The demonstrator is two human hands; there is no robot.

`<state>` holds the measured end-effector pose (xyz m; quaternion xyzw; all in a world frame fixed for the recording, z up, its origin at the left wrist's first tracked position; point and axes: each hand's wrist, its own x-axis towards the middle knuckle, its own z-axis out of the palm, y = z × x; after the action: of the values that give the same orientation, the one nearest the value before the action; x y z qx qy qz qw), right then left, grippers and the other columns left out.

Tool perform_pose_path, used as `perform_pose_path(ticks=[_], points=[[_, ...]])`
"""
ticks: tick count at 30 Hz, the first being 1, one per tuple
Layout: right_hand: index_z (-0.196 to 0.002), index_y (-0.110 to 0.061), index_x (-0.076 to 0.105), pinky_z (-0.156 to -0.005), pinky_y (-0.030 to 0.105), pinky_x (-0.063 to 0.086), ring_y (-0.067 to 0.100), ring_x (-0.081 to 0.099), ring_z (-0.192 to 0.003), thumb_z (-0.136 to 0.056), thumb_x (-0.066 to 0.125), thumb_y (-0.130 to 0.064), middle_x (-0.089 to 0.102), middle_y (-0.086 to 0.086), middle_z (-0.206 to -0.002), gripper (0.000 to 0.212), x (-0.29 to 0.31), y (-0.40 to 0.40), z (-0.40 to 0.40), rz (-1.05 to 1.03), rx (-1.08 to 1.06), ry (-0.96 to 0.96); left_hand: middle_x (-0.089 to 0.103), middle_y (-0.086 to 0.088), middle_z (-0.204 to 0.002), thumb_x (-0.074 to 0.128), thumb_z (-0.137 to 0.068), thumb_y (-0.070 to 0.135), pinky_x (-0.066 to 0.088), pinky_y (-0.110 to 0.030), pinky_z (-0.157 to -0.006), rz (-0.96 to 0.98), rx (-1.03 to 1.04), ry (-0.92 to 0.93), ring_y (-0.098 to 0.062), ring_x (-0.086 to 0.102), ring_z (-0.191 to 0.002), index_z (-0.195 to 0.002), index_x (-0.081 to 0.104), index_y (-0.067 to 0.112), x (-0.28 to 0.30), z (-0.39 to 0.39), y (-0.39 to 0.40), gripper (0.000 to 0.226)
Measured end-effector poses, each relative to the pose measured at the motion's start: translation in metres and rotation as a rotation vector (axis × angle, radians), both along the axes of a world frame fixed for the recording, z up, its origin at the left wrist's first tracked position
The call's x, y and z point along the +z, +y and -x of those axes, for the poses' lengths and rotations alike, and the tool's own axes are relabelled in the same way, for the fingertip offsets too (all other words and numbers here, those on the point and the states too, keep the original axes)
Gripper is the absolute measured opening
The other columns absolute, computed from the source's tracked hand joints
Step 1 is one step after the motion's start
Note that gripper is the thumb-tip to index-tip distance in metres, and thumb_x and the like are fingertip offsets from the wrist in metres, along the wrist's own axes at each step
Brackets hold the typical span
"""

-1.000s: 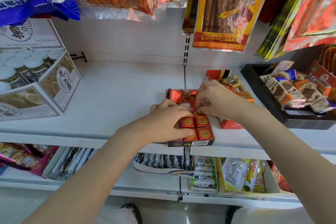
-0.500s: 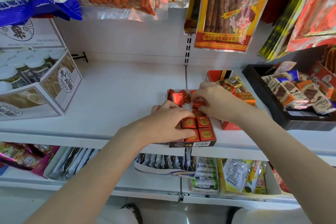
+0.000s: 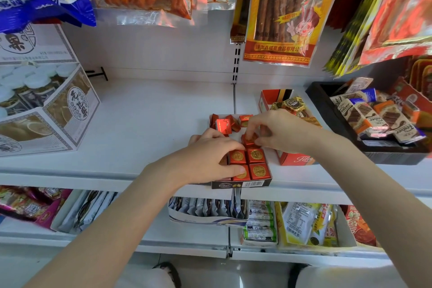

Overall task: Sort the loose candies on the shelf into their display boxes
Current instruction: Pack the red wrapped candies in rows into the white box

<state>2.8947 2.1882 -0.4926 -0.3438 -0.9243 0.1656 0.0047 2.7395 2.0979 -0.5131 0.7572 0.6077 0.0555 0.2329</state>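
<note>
A shallow dark display box [image 3: 242, 184] sits at the front edge of the white shelf [image 3: 152, 124]. Red square candies with gold seals [image 3: 257, 169] lie in neat rows at its near end. Several loose red candies [image 3: 223, 124] lie jumbled at its far end. My right hand [image 3: 278, 133] pinches one red candy [image 3: 249, 139] just behind the neat rows. My left hand [image 3: 210, 159] lies flat over the box's left half, fingertips touching the front candies. A red display box [image 3: 294, 159] with gold-wrapped candies [image 3: 291, 104] stands right of it.
A black tray [image 3: 327, 100] of wrapped chocolate bars stands at the right. A large carton of white-capped jars [image 3: 46, 110] fills the left. Snack bags [image 3: 280, 7] hang above the shelf. The lower shelf holds more packets [image 3: 210, 208].
My right hand has drawn back from the far loose candies to just behind the neat rows, with a red candy in its fingers. My left hand has stayed on the box.
</note>
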Motion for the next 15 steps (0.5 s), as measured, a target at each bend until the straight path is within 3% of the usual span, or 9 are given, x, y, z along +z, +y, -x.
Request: perform_pose_path(ticks=[2, 7, 13, 15], points=[[-0.096, -0.021, 0.064, -0.062, 0.011, 0.038, -0.001, 0.047, -0.073, -0.085, 0.061, -0.015, 0.053, -0.016, -0.081, 0.014, 0.001, 0.002, -0.001, 0.029, -0.005, -0.014, 0.046, 0.016, -0.131, 0.049, -0.089, 0.043, 0.015, -0.036, -0.105, -0.003, 0.003, -0.002, -0.012, 0.021, -0.129, -0.129, 0.044, 0.033, 0.000, 0.000, 0.000, 0.042], [-0.087, -0.027, 0.062, -0.067, 0.014, 0.040, 0.001, 0.051, -0.079, -0.086, 0.059, -0.014, 0.055, -0.014, -0.088, 0.013, 0.003, 0.007, -0.001, 0.104, 0.009, -0.038, 0.048, 0.013, -0.129, 0.051, -0.088, 0.043, 0.016, -0.034, -0.104, -0.015, 0.008, 0.001, -0.012, 0.022, -0.128, -0.127, 0.046, 0.031, 0.000, 0.000, 0.000, 0.041], [-0.092, -0.019, 0.063, -0.067, 0.008, 0.037, 0.008, 0.055, -0.088, -0.086, 0.048, 0.001, 0.061, -0.006, -0.096, 0.026, 0.007, 0.011, -0.001, -0.039, -0.100, 0.143, 0.049, 0.010, -0.130, 0.054, -0.084, 0.047, 0.020, -0.033, -0.102, -0.080, 0.038, 0.031, -0.012, 0.026, -0.127, -0.127, 0.047, 0.027, 0.002, 0.002, -0.001, 0.048], [-0.100, -0.016, 0.064, -0.072, 0.013, 0.038, 0.008, 0.051, -0.088, -0.087, 0.048, 0.000, 0.058, -0.006, -0.099, 0.026, 0.006, 0.013, 0.003, -0.119, -0.153, 0.187, 0.049, 0.010, -0.131, 0.055, -0.084, 0.047, 0.021, -0.034, -0.102, -0.084, 0.049, 0.028, -0.012, 0.027, -0.126, -0.129, 0.045, 0.028, 0.002, 0.005, -0.002, 0.050]])
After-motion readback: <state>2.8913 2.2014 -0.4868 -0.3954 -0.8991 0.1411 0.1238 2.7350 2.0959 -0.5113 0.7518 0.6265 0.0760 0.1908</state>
